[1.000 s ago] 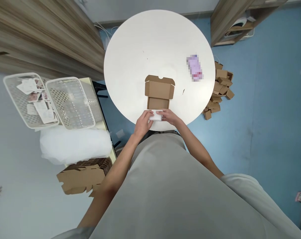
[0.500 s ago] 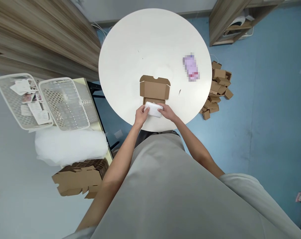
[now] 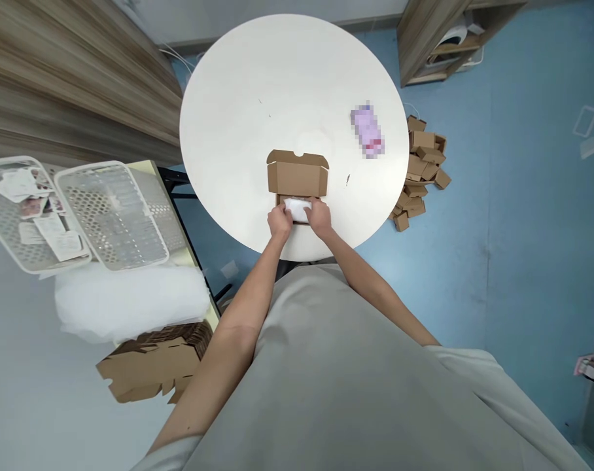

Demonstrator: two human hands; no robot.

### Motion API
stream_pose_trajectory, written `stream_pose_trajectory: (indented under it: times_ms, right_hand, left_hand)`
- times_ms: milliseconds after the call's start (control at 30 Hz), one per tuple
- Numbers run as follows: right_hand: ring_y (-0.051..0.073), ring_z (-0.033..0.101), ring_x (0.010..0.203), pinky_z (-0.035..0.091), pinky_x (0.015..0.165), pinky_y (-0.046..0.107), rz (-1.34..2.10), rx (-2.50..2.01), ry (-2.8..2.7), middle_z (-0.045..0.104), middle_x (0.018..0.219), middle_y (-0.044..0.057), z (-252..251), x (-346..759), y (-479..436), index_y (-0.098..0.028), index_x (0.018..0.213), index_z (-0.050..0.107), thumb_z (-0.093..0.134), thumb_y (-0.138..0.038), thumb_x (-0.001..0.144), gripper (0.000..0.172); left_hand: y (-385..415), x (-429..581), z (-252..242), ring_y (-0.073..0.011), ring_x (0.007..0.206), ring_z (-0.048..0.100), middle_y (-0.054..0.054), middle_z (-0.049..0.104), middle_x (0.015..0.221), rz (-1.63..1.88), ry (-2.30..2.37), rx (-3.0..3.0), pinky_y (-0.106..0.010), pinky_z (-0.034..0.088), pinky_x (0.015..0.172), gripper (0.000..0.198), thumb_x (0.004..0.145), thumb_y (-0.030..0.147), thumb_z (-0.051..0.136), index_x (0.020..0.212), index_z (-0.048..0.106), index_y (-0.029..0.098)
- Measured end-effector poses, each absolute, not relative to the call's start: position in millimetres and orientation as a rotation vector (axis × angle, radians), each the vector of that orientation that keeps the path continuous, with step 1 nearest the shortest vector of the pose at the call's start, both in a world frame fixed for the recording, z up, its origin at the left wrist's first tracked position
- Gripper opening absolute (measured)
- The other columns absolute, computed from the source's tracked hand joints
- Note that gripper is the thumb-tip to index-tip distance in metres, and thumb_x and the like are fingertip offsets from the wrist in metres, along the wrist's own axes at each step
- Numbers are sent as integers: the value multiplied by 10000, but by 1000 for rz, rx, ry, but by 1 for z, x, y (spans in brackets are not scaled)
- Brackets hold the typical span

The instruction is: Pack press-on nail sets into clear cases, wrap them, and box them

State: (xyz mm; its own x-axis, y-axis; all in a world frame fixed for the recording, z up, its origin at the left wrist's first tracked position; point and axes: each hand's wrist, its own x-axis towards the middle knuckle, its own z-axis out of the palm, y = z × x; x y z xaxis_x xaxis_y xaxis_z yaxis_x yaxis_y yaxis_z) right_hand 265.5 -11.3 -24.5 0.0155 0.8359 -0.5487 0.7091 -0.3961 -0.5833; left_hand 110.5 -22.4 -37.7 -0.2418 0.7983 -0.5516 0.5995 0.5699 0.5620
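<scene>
An open cardboard box (image 3: 297, 178) lies near the front edge of the white round table (image 3: 238, 98), its lid folded back away from me. Inside the box's tray sits a white wrapped packet (image 3: 297, 209); what the wrapping covers is hidden. My left hand (image 3: 280, 221) is closed on the packet's left end, at the box's left wall. My right hand (image 3: 319, 217) grips the right end, with fingers curled over the box's right side. Both thumbs point inward over the packet.
A purple pixelated item (image 3: 367, 130) lies on the table at right. Small cardboard boxes (image 3: 423, 157) are heaped on the floor. To the left are white plastic baskets (image 3: 115, 212), a white wrapping roll (image 3: 130, 297) and a stack of flat cardboard (image 3: 147, 366).
Both hands have moved the white packet from above the box's front edge down into the box. The view has shifted slightly.
</scene>
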Motion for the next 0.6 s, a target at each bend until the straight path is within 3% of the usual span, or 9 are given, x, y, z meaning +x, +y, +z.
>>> stream_pose_trajectory:
  times_ms: [133,300,433,600]
  right_hand:
    - [380,706,1285,541,1163,542,1292,-2189,-1631,673,1464,235,-27,258,-14,-150,1360,634,562,-201,1082,292]
    - [379,727,1221,564,1124,537,1265,-2173,-1665,705,1388,231,-24,259,-17,-163,1278,666,571,-300,1104,241]
    - [325,737,1152,564,1124,487,1167,-2110,-1574,771,1230,161,-14,288,-21,-210,1190,693,504,-478,1144,332]
    - [315,740,1180,576,1131,500,1074,-2105,-1304,716,1441,204,-14,332,1,-190,1397,643,601,-562,1086,487]
  left_hand:
    - [-23,110,-36,-372,990,702,-134,744,885,274,1924,1192,-477,502,943,64,864,210,629,853,686,238]
    - [-25,102,-26,-403,1067,728,-159,793,978,251,1916,1255,-515,511,1002,154,862,200,643,963,757,224]
    - [-16,84,-22,-408,1174,748,-183,799,1231,401,1969,1224,-548,516,1097,332,932,265,657,1235,774,194]
    - [24,63,-36,-340,1332,704,-207,677,1531,667,1907,1179,-487,545,1152,665,923,238,721,1569,590,152]
